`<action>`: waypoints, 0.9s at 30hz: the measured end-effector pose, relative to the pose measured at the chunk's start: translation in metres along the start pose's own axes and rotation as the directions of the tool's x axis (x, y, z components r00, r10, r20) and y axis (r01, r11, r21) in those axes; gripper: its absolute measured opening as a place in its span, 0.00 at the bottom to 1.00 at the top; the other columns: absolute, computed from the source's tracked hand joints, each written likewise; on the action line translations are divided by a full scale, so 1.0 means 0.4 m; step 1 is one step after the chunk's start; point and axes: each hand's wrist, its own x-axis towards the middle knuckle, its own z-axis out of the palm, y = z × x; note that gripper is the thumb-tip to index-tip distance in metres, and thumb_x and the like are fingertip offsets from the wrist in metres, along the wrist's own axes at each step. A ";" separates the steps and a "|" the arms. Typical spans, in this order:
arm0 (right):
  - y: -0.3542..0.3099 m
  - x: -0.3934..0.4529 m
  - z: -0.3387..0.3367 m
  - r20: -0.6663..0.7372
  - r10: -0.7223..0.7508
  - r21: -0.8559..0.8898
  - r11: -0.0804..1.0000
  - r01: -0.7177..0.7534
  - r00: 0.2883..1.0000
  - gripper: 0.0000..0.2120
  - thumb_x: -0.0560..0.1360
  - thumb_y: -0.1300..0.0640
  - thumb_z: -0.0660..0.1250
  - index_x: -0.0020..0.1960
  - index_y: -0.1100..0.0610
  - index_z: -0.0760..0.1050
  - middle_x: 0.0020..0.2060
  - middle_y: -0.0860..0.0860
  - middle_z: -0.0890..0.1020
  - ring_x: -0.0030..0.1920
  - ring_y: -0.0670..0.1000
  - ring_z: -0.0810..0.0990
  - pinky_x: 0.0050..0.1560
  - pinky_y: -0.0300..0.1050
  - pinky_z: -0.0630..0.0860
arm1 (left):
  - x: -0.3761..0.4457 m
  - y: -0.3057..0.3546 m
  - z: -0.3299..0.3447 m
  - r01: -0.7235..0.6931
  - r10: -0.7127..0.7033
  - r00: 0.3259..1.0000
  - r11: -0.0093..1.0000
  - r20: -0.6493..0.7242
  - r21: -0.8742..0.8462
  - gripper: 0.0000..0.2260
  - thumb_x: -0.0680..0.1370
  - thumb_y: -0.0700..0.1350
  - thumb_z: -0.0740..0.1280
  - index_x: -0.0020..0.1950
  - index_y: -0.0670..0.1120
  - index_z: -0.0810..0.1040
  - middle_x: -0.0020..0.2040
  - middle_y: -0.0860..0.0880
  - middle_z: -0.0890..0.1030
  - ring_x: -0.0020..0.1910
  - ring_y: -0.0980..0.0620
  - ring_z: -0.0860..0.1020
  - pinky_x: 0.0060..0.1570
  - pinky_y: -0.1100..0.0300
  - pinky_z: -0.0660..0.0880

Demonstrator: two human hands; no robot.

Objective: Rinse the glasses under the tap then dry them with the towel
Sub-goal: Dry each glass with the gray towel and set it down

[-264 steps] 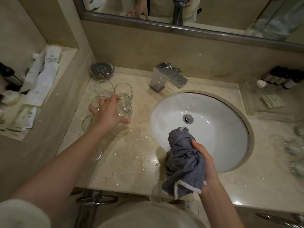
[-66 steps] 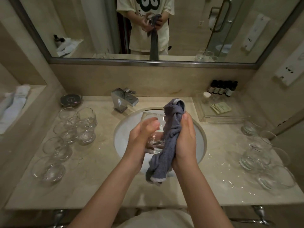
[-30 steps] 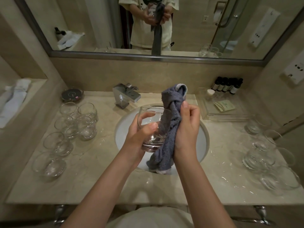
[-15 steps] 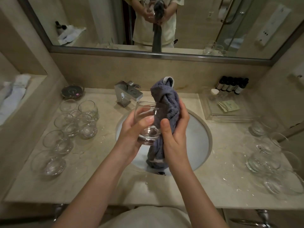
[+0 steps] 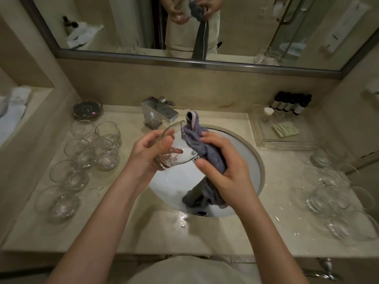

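Left hand (image 5: pixel 152 154): we see it at frame centre, fingers curled round one glass (image 5: pixel 176 147), tilted with its mouth toward the right.
Right hand (image 5: pixel 222 171): just right of centre, it grips the one grey towel (image 5: pixel 202 146), bunched against the glass rim; the towel's tail hangs into the sink (image 5: pixel 248 160).
Tap (image 5: pixel 161 113): one, above the hands.
Glasses on the left of the table (image 5: pixel 131 224): we count about eight in the left cluster (image 5: pixel 82 158).
Glasses at right: the right cluster (image 5: pixel 336 193) overlaps; we cannot count it.
Dark bottles (image 5: pixel 291 102): five, upper right.
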 end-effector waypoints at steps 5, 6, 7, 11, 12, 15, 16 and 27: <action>0.001 0.017 -0.023 0.225 0.008 -0.117 0.993 0.019 0.974 0.26 0.66 0.43 0.73 0.62 0.50 0.75 0.58 0.37 0.76 0.59 0.38 0.75 0.58 0.31 0.69 | 0.001 0.002 -0.013 0.044 -0.045 0.999 0.995 0.015 0.087 0.38 0.47 0.65 0.82 0.51 0.48 0.83 0.47 0.49 0.83 0.37 0.49 0.83 0.26 0.60 0.76; 0.002 0.018 -0.024 0.253 0.017 -0.140 0.990 0.020 0.967 0.28 0.65 0.43 0.75 0.62 0.50 0.74 0.57 0.37 0.76 0.58 0.36 0.74 0.57 0.29 0.68 | 0.001 0.002 -0.015 0.050 -0.053 0.998 0.993 0.026 0.105 0.35 0.47 0.66 0.81 0.48 0.50 0.84 0.47 0.50 0.84 0.36 0.49 0.83 0.25 0.60 0.75; 0.002 0.018 -0.025 0.283 0.027 -0.164 0.986 0.021 0.959 0.30 0.64 0.43 0.76 0.63 0.50 0.74 0.56 0.36 0.76 0.56 0.36 0.74 0.55 0.27 0.68 | 0.000 0.004 -0.015 0.054 -0.060 0.997 0.990 0.041 0.127 0.32 0.48 0.66 0.81 0.45 0.51 0.85 0.46 0.51 0.84 0.35 0.49 0.82 0.24 0.60 0.74; 0.007 0.015 -0.020 0.353 0.070 -0.230 0.973 0.014 0.933 0.31 0.62 0.46 0.77 0.62 0.52 0.75 0.55 0.37 0.77 0.55 0.40 0.76 0.55 0.31 0.70 | -0.001 0.000 -0.012 0.061 -0.075 0.995 0.976 0.060 0.209 0.23 0.56 0.56 0.78 0.47 0.49 0.83 0.38 0.50 0.83 0.30 0.51 0.80 0.20 0.61 0.70; 0.011 0.015 -0.020 0.365 0.076 -0.246 0.969 0.017 0.928 0.31 0.62 0.46 0.77 0.63 0.52 0.75 0.56 0.40 0.78 0.55 0.42 0.76 0.55 0.32 0.70 | -0.001 -0.005 -0.011 0.067 -0.080 0.995 0.977 0.056 0.205 0.23 0.57 0.55 0.77 0.48 0.48 0.82 0.38 0.50 0.83 0.30 0.51 0.79 0.20 0.62 0.68; 0.027 0.012 -0.018 0.409 0.081 -0.319 0.946 0.059 0.909 0.31 0.63 0.46 0.76 0.63 0.53 0.75 0.57 0.43 0.78 0.52 0.38 0.72 0.53 0.27 0.66 | -0.003 -0.017 -0.005 0.076 -0.088 0.995 0.977 0.053 0.199 0.23 0.57 0.55 0.76 0.49 0.48 0.81 0.43 0.48 0.82 0.31 0.51 0.80 0.20 0.63 0.66; 0.032 0.008 -0.015 0.409 0.072 -0.342 0.936 0.080 0.910 0.30 0.63 0.46 0.76 0.63 0.53 0.75 0.56 0.41 0.77 0.50 0.35 0.70 0.52 0.25 0.63 | -0.003 -0.020 -0.004 0.078 -0.091 0.994 0.978 0.055 0.196 0.23 0.57 0.55 0.76 0.49 0.48 0.81 0.45 0.47 0.82 0.31 0.51 0.80 0.21 0.64 0.66; 0.050 -0.039 0.031 0.178 -0.143 -0.369 0.908 0.200 0.974 0.25 0.68 0.42 0.70 0.60 0.54 0.76 0.62 0.44 0.72 0.59 0.45 0.65 0.63 0.30 0.58 | -0.008 -0.013 -0.011 0.176 -0.193 0.978 0.968 0.083 0.179 0.15 0.66 0.50 0.73 0.49 0.46 0.78 0.37 0.51 0.81 0.31 0.52 0.80 0.21 0.65 0.65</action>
